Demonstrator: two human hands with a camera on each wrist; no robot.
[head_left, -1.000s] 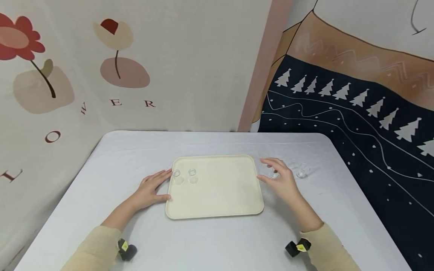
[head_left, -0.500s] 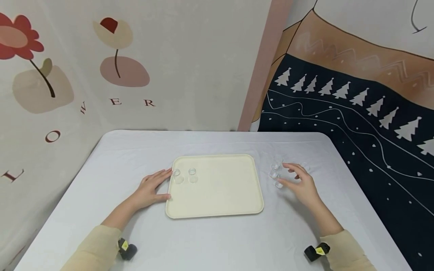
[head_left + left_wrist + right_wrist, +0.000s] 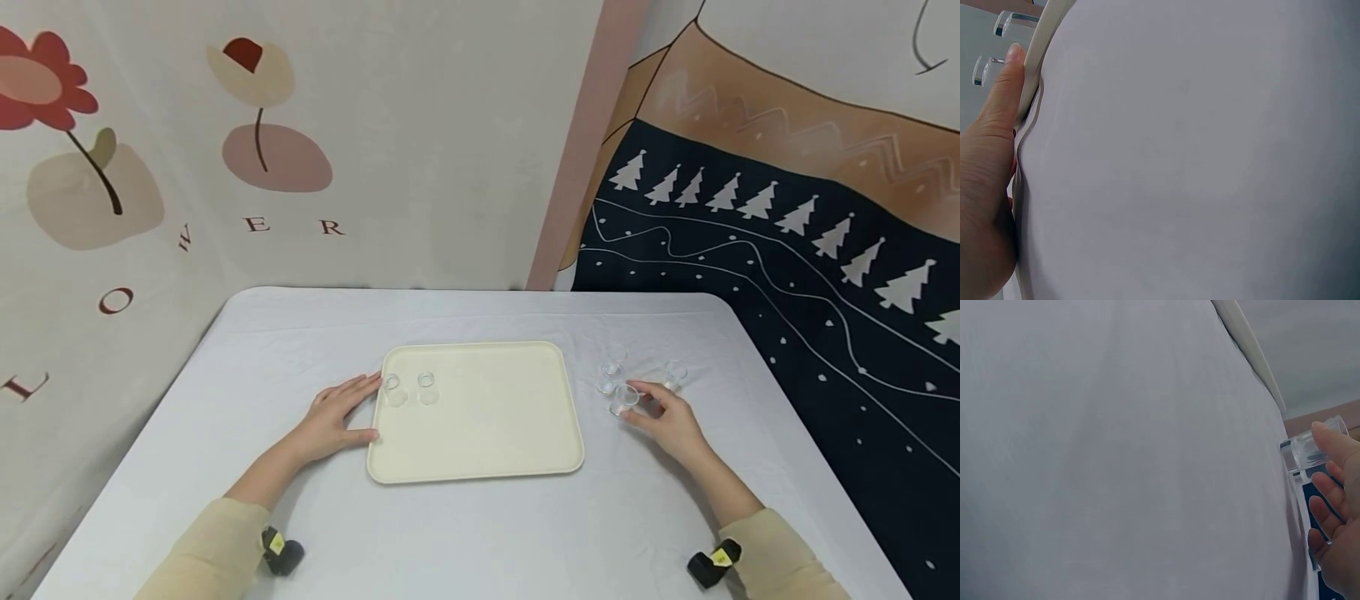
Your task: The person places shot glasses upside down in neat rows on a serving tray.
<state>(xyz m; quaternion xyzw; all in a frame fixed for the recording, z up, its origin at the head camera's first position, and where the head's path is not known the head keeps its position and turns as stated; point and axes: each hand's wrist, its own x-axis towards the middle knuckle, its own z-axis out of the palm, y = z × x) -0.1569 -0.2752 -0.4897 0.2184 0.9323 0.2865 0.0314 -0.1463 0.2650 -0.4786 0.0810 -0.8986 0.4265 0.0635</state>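
My left hand [image 3: 330, 423] rests against the left edge of the cream tray [image 3: 495, 417], its thumb and fingers spread. On the tray's left part stand two clear shot glasses, a left one [image 3: 393, 392] and a right one [image 3: 427, 389], both upside down with narrow bases up. To the right of the tray, my right hand [image 3: 670, 422] pinches an upright clear shot glass [image 3: 625, 399] between thumb and fingers. In the right wrist view the thumb lies on this shot glass [image 3: 1313, 448], whose base is at the tablecloth.
Other clear glasses stand close behind the held one, including a nearer glass [image 3: 607, 383] and a farther glass [image 3: 612, 364]. Another glass [image 3: 674, 374] stands right of them. The white cloth-covered table [image 3: 480, 533] meets printed wall hangings at the back and sides.
My right hand has moved right and toward me from beside the tray's right edge, and has come round a shot glass at the near end of the group. My left hand stays put.
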